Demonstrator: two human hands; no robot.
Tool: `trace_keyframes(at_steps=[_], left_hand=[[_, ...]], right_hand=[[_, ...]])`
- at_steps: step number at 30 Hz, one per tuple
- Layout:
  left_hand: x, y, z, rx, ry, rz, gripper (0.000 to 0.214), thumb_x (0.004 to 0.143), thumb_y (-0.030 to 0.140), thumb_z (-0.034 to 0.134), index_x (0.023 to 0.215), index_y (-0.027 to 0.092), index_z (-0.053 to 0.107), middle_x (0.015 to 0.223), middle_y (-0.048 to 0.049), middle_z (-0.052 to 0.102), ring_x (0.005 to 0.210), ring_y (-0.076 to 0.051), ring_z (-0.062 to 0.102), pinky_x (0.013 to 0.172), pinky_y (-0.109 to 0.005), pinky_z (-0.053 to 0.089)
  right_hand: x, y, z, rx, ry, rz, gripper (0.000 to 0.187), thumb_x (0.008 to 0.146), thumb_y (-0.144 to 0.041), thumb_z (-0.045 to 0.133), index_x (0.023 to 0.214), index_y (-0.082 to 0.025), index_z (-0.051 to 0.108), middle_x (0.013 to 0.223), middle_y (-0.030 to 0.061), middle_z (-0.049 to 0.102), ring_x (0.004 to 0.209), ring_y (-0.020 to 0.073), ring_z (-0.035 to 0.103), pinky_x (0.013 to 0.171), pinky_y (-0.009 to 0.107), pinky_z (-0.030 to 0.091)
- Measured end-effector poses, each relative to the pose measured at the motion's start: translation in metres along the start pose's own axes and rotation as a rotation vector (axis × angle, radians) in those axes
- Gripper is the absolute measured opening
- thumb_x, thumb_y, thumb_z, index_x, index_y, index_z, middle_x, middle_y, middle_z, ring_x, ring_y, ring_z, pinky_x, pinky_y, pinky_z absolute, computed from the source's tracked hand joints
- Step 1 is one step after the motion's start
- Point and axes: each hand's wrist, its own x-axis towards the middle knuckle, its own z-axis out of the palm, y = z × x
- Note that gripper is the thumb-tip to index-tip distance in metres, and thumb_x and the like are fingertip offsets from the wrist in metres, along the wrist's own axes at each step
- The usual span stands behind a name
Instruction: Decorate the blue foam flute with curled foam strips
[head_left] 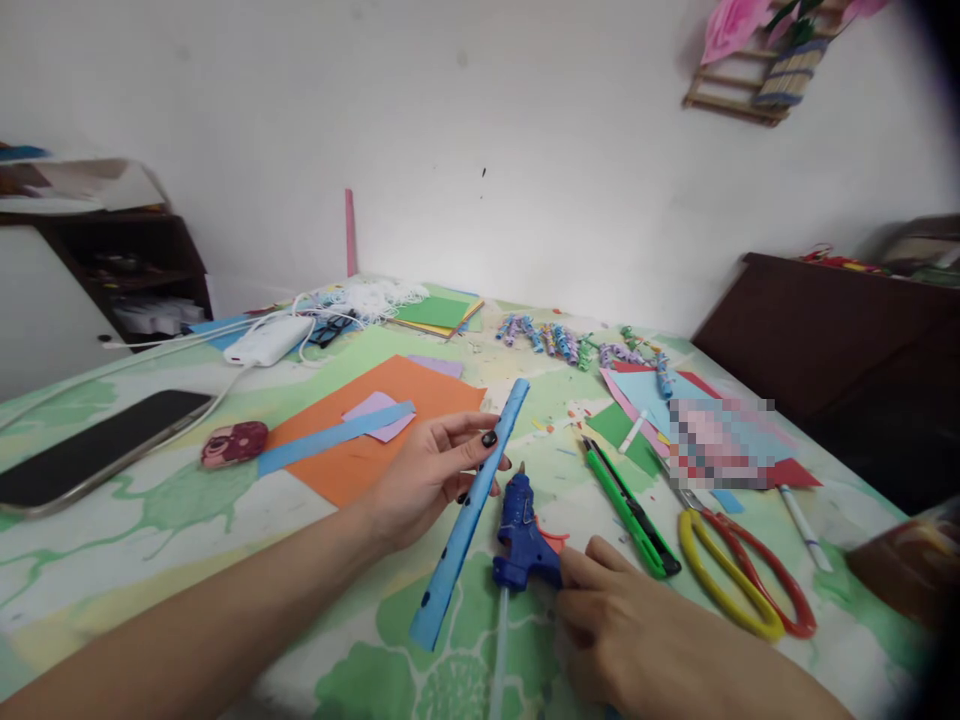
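Observation:
My left hand point(439, 462) grips a rolled blue paper tube point(471, 515) with dark spots, its thumb on the near side and its fingers curled behind. The tube slants up to the right above the table. Just right of it, my right hand point(604, 615) is closed on the handle of a dark blue hot glue gun point(519, 535). The nozzle points away from me, and a translucent glue stick point(500, 640) sticks out of its rear. A green box cutter point(630, 510) lies right of the glue gun, beside scissors point(739, 570) with yellow and red handles.
Orange paper point(352, 480) with a blue strip point(330, 440) on it lies at the left, near a phone point(105, 440) and a white power bank point(268, 340) with cables. Curled paper pieces point(555, 338) lie at the back. A brown object point(904, 565) is at the right edge.

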Motion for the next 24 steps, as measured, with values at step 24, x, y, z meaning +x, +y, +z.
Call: trace_keyframes(at_steps=[24], left_hand=[[-0.001, -0.005, -0.003, 0.212, -0.053, 0.182, 0.019, 0.070, 0.023, 0.074, 0.084, 0.015, 0.065, 0.076, -0.0012, 0.069, 0.068, -0.012, 0.065, 0.059, -0.020, 0.053]], right_hand=[[0.065, 0.000, -0.024, 0.448, 1.031, 0.402, 0.005, 0.079, -0.016, 0.057, 0.074, -0.017, 0.057, 0.048, -0.0064, 0.054, 0.039, 0.0048, 0.045, 0.039, 0.015, 0.035]])
